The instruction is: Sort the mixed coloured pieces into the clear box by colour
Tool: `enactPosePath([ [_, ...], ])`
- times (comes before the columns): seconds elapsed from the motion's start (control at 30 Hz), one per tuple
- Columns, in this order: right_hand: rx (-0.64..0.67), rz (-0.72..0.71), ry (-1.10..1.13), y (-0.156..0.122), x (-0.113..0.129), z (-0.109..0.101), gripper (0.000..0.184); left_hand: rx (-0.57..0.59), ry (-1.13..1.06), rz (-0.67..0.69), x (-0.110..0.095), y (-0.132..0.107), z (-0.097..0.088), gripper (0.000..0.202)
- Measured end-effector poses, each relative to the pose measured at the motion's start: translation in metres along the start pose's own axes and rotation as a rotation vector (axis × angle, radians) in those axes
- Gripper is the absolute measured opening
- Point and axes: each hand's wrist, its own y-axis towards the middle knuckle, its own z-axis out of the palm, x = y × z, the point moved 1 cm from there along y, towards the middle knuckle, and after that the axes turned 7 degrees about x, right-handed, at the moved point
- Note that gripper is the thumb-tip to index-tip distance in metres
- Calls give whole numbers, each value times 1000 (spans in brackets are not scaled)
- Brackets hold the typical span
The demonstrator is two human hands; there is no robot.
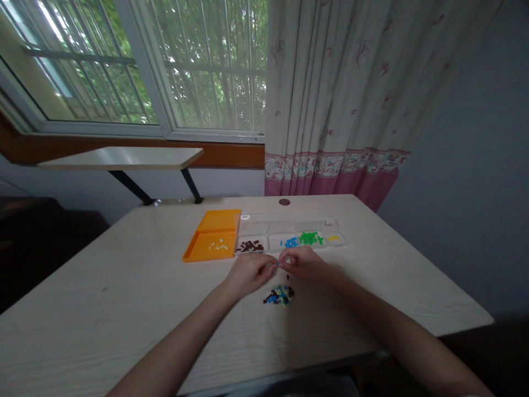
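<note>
My left hand (253, 271) and my right hand (303, 261) meet over the table, fingertips pinched close together. Between them shows a tiny blue piece (278, 263), its exact shape too small to make out. Just below the hands lies a loose pile of small mixed pieces (280, 295), brown, blue and yellowish. One dark piece (288, 277) sits apart from the pile, under my right hand. Beyond my fingers, a clear compartment box holds brown pieces (250, 246), blue pieces (290, 242), green pieces (311, 238) and a few yellow pieces (333, 239).
An orange case (219, 220) lies unfolded left of the clear box (283, 226), with several white pieces (219, 244) inside its near half. The pale wooden table (124, 298) has a round cable hole (284, 202) at the back. A raised shelf (124, 157) stands back left.
</note>
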Motion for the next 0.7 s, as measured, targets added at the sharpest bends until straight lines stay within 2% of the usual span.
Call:
enactPosePath([
  [0.17,-30,36,-22,0,3,-4,18,-56,-26,-62,1,0,1,18],
  [0.4,-78,-32,-85,-1,-1,-5,19,-47,-112,-140,3,2,7,19],
  [0.5,-203,-32,-143,-2,-3,-12,20,58,-121,-137,1,3,8,23],
  [0.6,-384,-48,-185,-5,-5,-25,26,219,-101,-35,-4,4,9,30],
  [0.7,-497,-61,-209,-8,-7,-34,29,297,-81,42,-7,5,11,30],
])
